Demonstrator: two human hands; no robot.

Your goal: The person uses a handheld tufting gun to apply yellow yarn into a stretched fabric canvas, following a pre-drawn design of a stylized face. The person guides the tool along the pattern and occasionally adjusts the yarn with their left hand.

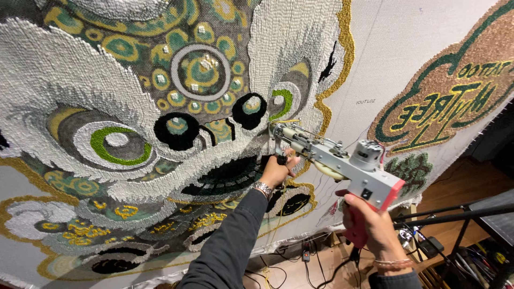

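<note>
Grey-and-red tufting gun (pixel 342 160) — nose pressed against tufted cloth (pixel 134 134).

Looped yarn rug (pixel 107 80) — rough, metal tufting gun (pixel 342 158)

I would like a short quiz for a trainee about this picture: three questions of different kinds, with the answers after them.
1. True or false: the nose of the tufting gun is against the stretched backing cloth.
2. Which hand grips the pink rear handle of the gun? A. the left hand B. the right hand C. neither
3. Fill in: the left hand holds the gun's small front ____, close to the cloth.

Key:
1. True; the tip meets the cloth at the edge of the white yarn area.
2. B
3. handle
</note>
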